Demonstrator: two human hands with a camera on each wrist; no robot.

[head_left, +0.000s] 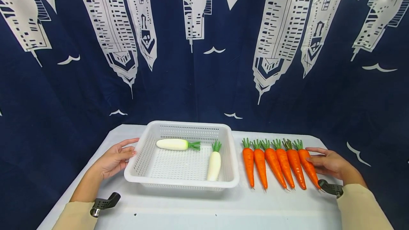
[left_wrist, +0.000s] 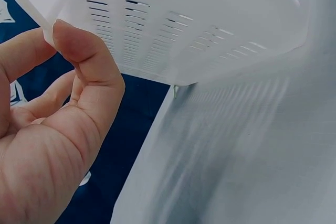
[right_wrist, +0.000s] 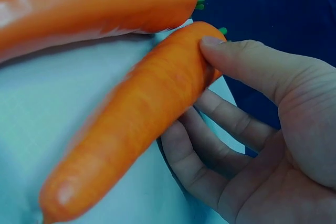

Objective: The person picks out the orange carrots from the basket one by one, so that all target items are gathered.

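Note:
A white plastic basket point(head_left: 182, 179) with slotted walls stands on the table. My left hand point(head_left: 112, 159) pinches its left rim between thumb and fingers, as the left wrist view shows from below. Inside are two white radishes with green tops: one radish point(head_left: 172, 144) lies sideways at the back, the other radish point(head_left: 214, 166) points lengthwise on the right. My right hand point(head_left: 329, 164) holds the rightmost carrot point(right_wrist: 136, 114) near its leafy end, thumb on top and fingers along its side and underneath. That carrot lies at the end of a row.
Several more orange carrots point(head_left: 274, 166) with green tops lie side by side between the basket and my right hand. The white table point(head_left: 166, 208) extends in front of the basket. A dark blue cloth point(head_left: 198, 81) with white building prints hangs behind the table.

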